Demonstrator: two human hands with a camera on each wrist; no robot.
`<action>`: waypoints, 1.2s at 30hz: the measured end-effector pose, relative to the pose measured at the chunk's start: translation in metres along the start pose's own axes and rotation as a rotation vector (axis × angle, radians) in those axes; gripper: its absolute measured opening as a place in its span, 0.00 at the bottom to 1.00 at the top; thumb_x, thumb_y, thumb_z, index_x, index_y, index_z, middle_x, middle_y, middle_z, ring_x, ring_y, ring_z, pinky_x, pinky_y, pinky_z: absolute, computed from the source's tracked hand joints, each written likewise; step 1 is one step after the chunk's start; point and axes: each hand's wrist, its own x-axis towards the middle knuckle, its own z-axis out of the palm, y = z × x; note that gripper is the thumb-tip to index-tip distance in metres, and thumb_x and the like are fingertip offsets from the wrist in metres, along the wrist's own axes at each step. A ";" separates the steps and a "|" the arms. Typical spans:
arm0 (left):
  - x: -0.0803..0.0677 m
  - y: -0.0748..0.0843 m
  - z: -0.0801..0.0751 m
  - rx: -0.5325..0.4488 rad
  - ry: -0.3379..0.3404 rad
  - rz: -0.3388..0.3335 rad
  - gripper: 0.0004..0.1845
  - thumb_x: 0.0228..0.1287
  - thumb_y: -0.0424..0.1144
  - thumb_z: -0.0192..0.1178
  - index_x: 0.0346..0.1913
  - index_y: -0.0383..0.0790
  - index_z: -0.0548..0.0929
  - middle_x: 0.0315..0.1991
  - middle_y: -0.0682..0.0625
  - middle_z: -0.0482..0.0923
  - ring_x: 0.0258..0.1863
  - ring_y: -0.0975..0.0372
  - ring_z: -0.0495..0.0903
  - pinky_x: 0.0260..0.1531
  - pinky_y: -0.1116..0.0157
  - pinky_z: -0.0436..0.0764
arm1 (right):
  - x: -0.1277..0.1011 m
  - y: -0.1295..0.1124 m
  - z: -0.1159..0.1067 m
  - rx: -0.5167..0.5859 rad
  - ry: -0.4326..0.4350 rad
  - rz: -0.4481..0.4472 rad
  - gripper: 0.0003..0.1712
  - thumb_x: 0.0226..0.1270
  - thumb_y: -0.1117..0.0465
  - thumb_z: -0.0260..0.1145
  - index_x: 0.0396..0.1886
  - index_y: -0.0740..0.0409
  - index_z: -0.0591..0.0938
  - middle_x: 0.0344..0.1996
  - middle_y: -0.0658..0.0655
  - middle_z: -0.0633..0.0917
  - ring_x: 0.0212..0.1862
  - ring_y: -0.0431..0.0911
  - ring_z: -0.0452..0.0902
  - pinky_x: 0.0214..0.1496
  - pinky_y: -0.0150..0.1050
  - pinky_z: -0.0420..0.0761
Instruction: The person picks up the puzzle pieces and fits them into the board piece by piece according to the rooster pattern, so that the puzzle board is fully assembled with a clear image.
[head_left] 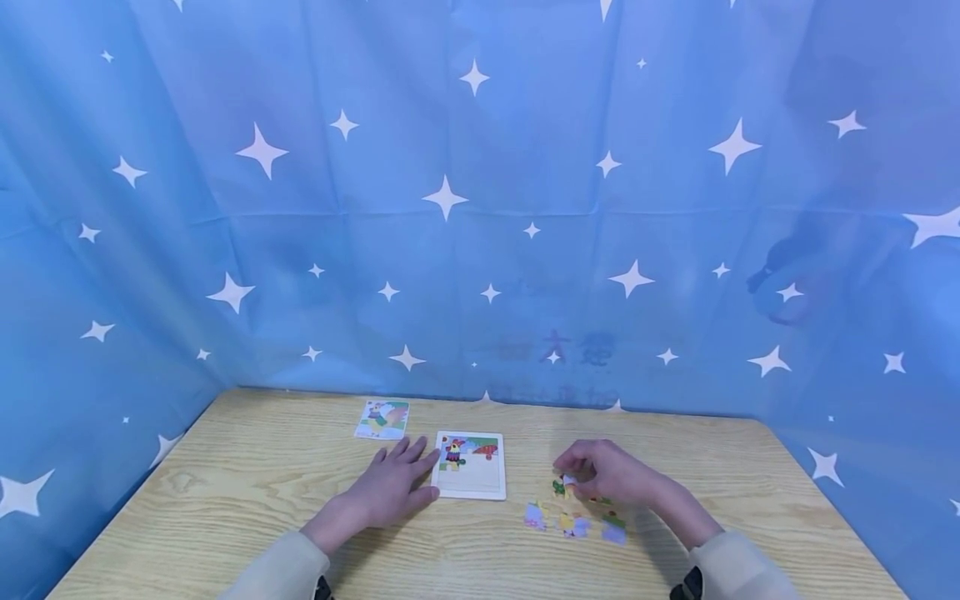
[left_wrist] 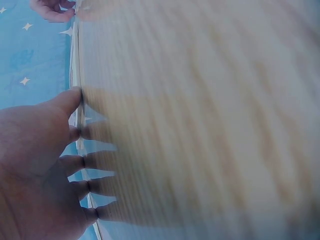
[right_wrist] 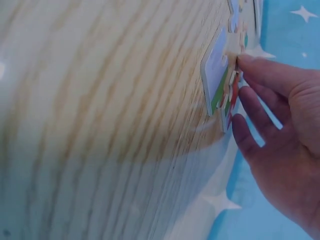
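My left hand (head_left: 390, 487) lies flat, steadying the puzzle tray (head_left: 471, 477); my right hand (head_left: 600, 472) pinches a puzzle piece (head_left: 567, 482) among loose ones on the worktop (head_left: 225, 500). Best lifted cleanly, without scattering neighbours.

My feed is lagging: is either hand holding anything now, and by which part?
The right hand pinches a puzzle piece by its edge, among the loose pieces. The left hand holds nothing; it rests flat beside the puzzle tray.
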 end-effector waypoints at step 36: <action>0.002 -0.006 0.004 -0.007 -0.006 -0.004 0.34 0.79 0.53 0.54 0.78 0.36 0.66 0.78 0.32 0.56 0.77 0.35 0.51 0.68 0.31 0.53 | 0.012 0.006 -0.002 0.159 0.076 0.052 0.06 0.68 0.70 0.71 0.41 0.65 0.82 0.31 0.57 0.83 0.29 0.44 0.74 0.28 0.36 0.75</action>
